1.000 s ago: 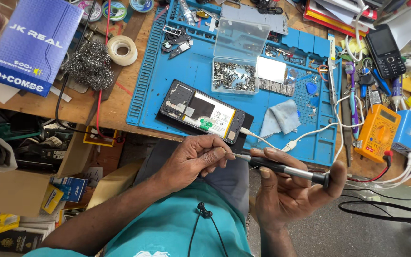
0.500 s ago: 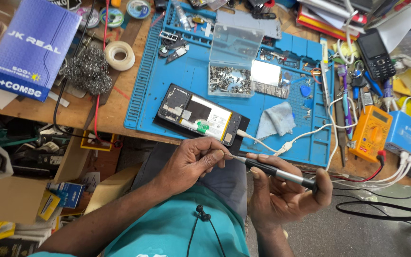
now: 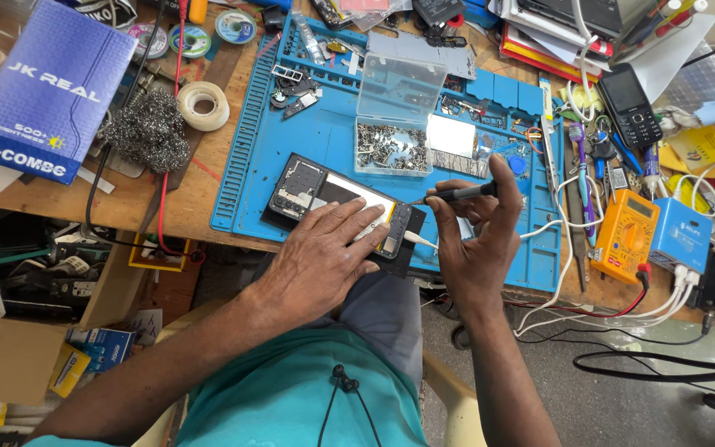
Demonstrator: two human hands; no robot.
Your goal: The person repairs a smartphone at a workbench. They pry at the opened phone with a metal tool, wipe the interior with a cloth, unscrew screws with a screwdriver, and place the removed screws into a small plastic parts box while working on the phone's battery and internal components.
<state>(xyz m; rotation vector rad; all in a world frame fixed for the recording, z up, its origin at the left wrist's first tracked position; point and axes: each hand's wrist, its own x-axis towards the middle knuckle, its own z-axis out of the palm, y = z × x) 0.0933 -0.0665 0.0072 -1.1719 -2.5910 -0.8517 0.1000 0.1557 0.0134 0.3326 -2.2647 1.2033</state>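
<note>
Pressing down flat, the left hand (image 3: 324, 257) is laid palm-down across the opened phone (image 3: 337, 211), its fingers spread over the lower half of the exposed back; nothing is grasped there, the grip being released and the phone merely pinned. The right hand (image 3: 473, 240) is raised just beside it, wrist bent, and a slim black screwdriver (image 3: 457, 195) is pinched between thumb and fingers, its tip aimed at the phone's right end.

The phone is set at a slant on the near edge of the blue mat (image 3: 324, 132), close to the worktop (image 3: 184, 207) rim, with a white cable (image 3: 419, 241) plugged into its right end. Little free room is left around it: a clear plastic box (image 3: 395, 124) of small metal parts stands open just behind, and a yellow multimeter (image 3: 626, 236) and a blue box-shaped unit (image 3: 680, 234) lie well to the right among cables.

At the far left a blue flat package (image 3: 43, 91) with white lettering is propped at an angle, with a wad of steel wool (image 3: 146, 128) and a roll of tape (image 3: 203, 105) beside it. A black keypad phone (image 3: 629, 105) is seen at the upper right.
</note>
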